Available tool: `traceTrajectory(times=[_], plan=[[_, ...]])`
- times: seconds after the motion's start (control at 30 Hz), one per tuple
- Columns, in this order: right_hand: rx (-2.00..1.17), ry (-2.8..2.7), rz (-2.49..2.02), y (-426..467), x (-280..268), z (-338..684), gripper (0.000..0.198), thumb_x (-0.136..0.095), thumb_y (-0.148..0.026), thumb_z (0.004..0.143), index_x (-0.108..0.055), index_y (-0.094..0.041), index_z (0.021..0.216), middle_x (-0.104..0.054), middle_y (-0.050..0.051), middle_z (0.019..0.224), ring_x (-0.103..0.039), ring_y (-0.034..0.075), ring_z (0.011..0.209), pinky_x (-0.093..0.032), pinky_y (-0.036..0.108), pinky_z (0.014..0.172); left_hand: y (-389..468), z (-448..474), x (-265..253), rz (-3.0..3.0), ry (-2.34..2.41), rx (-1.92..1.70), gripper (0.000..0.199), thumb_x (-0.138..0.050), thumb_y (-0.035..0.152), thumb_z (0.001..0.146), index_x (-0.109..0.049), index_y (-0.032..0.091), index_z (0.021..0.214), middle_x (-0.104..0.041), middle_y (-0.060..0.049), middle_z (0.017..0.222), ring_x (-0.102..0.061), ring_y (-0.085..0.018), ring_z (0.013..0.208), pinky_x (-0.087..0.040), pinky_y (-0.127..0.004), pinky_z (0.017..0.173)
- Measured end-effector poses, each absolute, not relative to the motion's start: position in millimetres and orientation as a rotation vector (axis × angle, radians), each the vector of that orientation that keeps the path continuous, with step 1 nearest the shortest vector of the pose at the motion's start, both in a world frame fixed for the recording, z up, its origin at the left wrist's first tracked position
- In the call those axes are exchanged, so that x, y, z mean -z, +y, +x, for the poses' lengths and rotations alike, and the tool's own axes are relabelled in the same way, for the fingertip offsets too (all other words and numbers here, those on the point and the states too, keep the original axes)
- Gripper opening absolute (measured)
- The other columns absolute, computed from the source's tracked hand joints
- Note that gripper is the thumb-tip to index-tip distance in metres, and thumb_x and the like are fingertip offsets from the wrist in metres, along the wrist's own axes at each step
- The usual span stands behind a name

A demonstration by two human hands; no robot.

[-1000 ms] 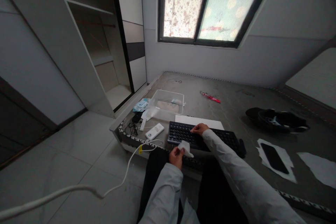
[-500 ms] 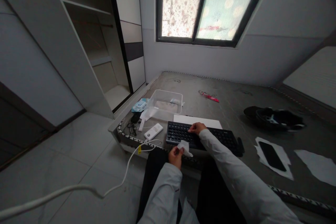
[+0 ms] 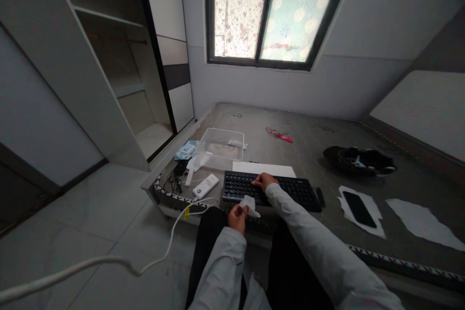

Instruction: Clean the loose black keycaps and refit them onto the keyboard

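A black keyboard lies across the near edge of the mattress in front of me. Over its middle keys rests my right hand, fingers pinched together; whatever they may hold is too small to make out. My left hand is just off the keyboard's front edge, its fingers closed on a crumpled white tissue. Behind the keyboard lies a flat white sheet or board, partly covered by it.
Left of the keyboard are a white power-strip-like device with a cable, a clear plastic bin and a blue packet. To the right lie a black phone on white paper, another white sheet and a black cap.
The camera view has shifted slightly, so the scene sits further left. Both hands keep nearly the same places, the left still with the tissue, the right over the keys.
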State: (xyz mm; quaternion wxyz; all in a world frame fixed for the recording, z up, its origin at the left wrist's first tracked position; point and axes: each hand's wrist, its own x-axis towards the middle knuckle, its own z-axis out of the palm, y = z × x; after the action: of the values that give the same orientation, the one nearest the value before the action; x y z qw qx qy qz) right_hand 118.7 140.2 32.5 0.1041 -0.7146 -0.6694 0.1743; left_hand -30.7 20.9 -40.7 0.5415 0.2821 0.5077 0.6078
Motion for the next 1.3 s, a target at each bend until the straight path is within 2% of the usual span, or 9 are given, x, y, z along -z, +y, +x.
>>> traceTrajectory(times=[0.37,0.73,0.93,1.03,1.13,1.23,1.3], plan=[[-0.554,-1.941,-2.118,139,-39,115,0.026,-0.066,-0.048,0.063,-0.066,-0.024,0.071,-0.068,-0.001,0.079,-0.060,0.015,0.078,-0.038,0.026,0.068,17,-26,29,0.674,1.217,-1.434,0.040,-0.076,0.040,0.043,-0.066,0.012,0.069,-0.069,-0.006,0.068,-0.064,-0.022,0.072,-0.048,-0.028,0.067],[-0.453,-1.928,-2.094,126,-46,114,0.020,-0.066,-0.045,0.065,-0.064,-0.025,0.070,-0.068,-0.003,0.082,-0.058,0.016,0.084,-0.033,0.028,0.074,23,-27,29,0.616,1.317,-1.366,0.036,-0.081,0.032,0.040,-0.067,0.015,0.068,-0.070,-0.007,0.075,-0.063,-0.028,0.088,-0.048,-0.034,0.079],[-0.419,-1.974,-2.039,120,-58,111,0.018,-0.065,-0.041,0.068,-0.063,-0.023,0.072,-0.066,-0.001,0.084,-0.056,0.016,0.084,-0.032,0.029,0.076,23,-30,38,0.655,1.229,-1.366,0.043,-0.079,0.040,0.039,-0.067,0.014,0.071,-0.070,-0.008,0.076,-0.064,-0.026,0.084,-0.047,-0.032,0.078],[-0.298,-1.918,-1.885,97,-56,106,0.019,-0.055,-0.040,0.076,-0.061,-0.023,0.080,-0.064,0.001,0.089,-0.055,0.017,0.088,-0.032,0.030,0.079,21,-34,38,0.657,1.175,-1.370,0.046,-0.078,0.044,0.039,-0.066,0.014,0.072,-0.070,-0.007,0.074,-0.064,-0.022,0.080,-0.048,-0.028,0.072],[-0.373,-1.820,-1.671,60,-39,103,0.025,-0.046,-0.042,0.080,-0.060,-0.022,0.081,-0.065,0.002,0.080,-0.057,0.016,0.077,-0.039,0.026,0.072,17,-35,34,0.677,1.141,-1.357,0.050,-0.076,0.047,0.041,-0.066,0.014,0.076,-0.069,-0.006,0.072,-0.063,-0.018,0.069,-0.046,-0.023,0.058],[-0.582,-1.736,-1.547,23,-14,106,0.028,-0.045,-0.044,0.079,-0.060,-0.023,0.089,-0.066,0.003,0.081,-0.060,0.017,0.073,-0.044,0.025,0.067,12,-33,28,0.734,1.089,-1.292,0.054,-0.074,0.050,0.045,-0.064,0.013,0.083,-0.066,-0.003,0.067,-0.051,-0.008,0.046,-0.033,-0.017,0.039],[-0.689,-1.664,-1.546,6,2,112,0.029,-0.048,-0.046,0.075,-0.061,-0.024,0.089,-0.067,0.002,0.080,-0.062,0.018,0.073,-0.046,0.026,0.066,9,-30,23,0.778,1.037,-1.229,0.054,-0.073,0.050,0.047,-0.063,0.013,0.086,-0.064,-0.001,0.064,-0.040,-0.004,0.037,-0.024,-0.016,0.035]])
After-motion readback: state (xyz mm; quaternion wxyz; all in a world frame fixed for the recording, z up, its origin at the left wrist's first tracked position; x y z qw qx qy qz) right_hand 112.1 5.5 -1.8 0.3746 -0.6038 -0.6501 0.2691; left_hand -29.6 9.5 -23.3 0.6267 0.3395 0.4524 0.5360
